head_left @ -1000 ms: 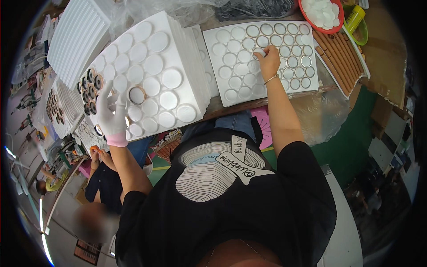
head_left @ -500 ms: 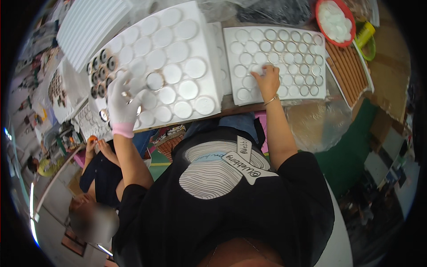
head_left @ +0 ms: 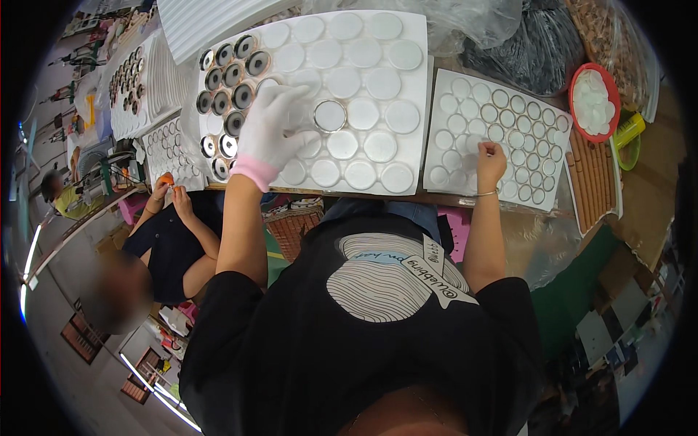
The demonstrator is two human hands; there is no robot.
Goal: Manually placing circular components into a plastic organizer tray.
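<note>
My left hand point(head_left: 273, 132), in a white glove with a pink cuff, hovers over a large white foam tray point(head_left: 418, 33) with round recesses. Its fingers are spread, with nothing visible between them. Just right of the fingertips, a thin metal ring point(head_left: 330, 115) lies in one recess. Dark round parts point(head_left: 234, 122) with central holes fill recesses at the tray's left, some partly hidden by the glove. My bare right hand point(head_left: 491, 168) is above a smaller white tray point(head_left: 443, 76) holding many thin rings. Its fingers are curled together; whatever they hold is too small to make out.
A red bowl point(head_left: 615, 102) of white discs stands at the back right, near a yellow-green roll point(head_left: 630, 128) and brown rods point(head_left: 589, 182). Black plastic wrapping point(head_left: 527, 51) lies behind the trays. At left, another person's hands point(head_left: 174, 195) hold something orange.
The view has shifted, so the trays appear farther right. My right hand's fingers have curled in from a reach over the tray. My left fingers, bent before, are now spread.
</note>
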